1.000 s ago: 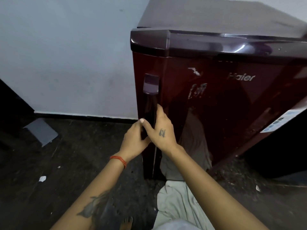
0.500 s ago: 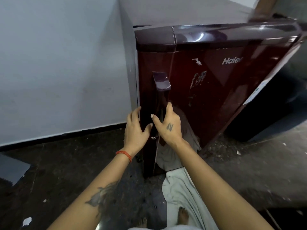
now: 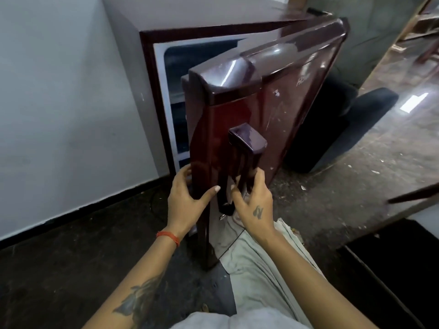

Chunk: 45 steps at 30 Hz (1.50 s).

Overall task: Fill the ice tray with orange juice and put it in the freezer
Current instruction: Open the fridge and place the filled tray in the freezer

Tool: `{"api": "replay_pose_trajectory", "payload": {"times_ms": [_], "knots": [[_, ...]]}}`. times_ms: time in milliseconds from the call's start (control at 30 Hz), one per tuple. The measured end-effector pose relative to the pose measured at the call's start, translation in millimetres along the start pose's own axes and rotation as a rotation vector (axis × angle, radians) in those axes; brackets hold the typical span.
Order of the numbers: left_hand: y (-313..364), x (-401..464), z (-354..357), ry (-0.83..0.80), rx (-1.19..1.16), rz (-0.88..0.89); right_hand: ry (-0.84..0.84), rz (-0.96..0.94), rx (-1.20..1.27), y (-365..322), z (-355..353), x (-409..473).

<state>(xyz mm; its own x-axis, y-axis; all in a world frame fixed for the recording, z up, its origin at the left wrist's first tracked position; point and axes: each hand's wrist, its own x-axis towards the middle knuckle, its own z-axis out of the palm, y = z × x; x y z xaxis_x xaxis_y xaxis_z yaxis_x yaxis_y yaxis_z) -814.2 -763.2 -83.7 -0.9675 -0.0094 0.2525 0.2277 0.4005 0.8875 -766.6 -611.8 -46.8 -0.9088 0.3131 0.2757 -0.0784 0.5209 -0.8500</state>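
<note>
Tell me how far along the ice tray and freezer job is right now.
Done: the fridge door is swung partly open, showing the interior. In hand: the left hand grips the door's edge and the right hand holds the handle. Left: no ice tray or juice is in view, so filling and placing it cannot be confirmed.

Glossy maroon fridge door, orange wristband
</note>
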Motion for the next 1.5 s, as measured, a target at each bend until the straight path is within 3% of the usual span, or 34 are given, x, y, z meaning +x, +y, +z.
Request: {"api": "replay_pose_trajectory", "payload": {"times_ms": [467, 600, 767, 967, 1133, 1300, 1500], "knots": [[66.9, -108.3, 78.3, -0.15, 0.041, 0.147, 0.259, 0.175, -0.002, 25.5, -130.3, -77.3], [86.0, -135.6, 101.0, -0.316, 0.052, 0.196, 0.418, 0.074, -0.091, 24.4, -152.7, -120.5], [115.4, -148.4, 124.5, -0.583, 0.095, 0.281, 0.266, -0.056, -0.332, 27.4, -170.3, -141.0], [153.0, -127.4, 142.1, -0.214, 0.216, 0.555, 0.129, 0.044, -0.53, 56.9, -210.2, -136.5], [180.4, -97.7, 196.7, -0.402, 0.378, 0.763, 0.109, 0.119, -0.571, 86.0, -250.8, -120.6], [195.9, -96.5, 261.2, -0.383, 0.311, 0.872, 0.178, 0.232, -0.527, 116.3, -285.3, -98.4], [217.9, -88.4, 323.3, -0.353, 0.393, 0.999, 0.245, 0.333, -0.496, 151.0, -322.1, -58.9]]}}
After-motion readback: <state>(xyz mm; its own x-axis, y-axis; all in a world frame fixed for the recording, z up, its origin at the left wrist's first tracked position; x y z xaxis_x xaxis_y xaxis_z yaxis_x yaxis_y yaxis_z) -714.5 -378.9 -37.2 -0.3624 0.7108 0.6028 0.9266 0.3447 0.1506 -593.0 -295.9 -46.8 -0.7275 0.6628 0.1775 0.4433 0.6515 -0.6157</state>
